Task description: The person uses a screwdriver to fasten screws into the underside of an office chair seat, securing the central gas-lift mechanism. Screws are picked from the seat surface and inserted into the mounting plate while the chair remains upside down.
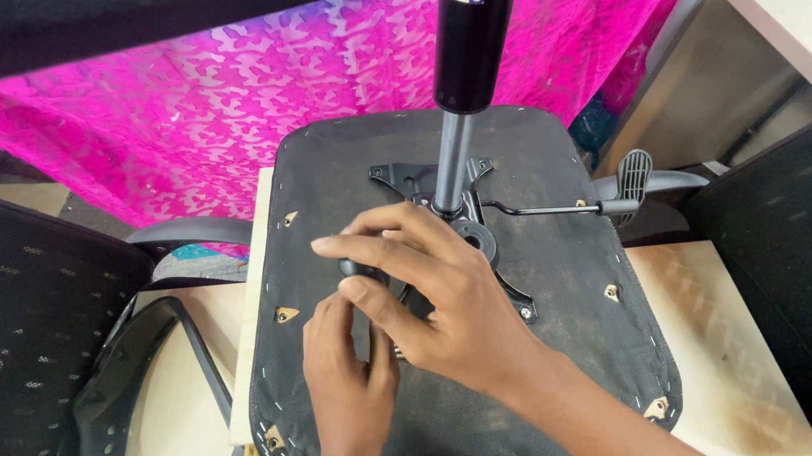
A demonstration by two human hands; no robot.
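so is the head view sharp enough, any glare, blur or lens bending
Head view: evenly lit and bright, with no harsh glare. The hands, left hand and right hand, are fairly sharp over the upturned seat base. The gas cylinder looms large near the lens, and wide-angle bending curves the frame edges. The pink cloth looks saturated.

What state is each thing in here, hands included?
Seat base: upside down on the table, underside facing up.
Gas lift cylinder: upright, seated in the mechanism plate.
Adjustment lever: attached, sticking out sideways.
Black knob: pinched by both hands.
Right hand: grip closed on the knob.
Left hand: fingers touching it from below.
Loose armrest: lying flat beside the seat.
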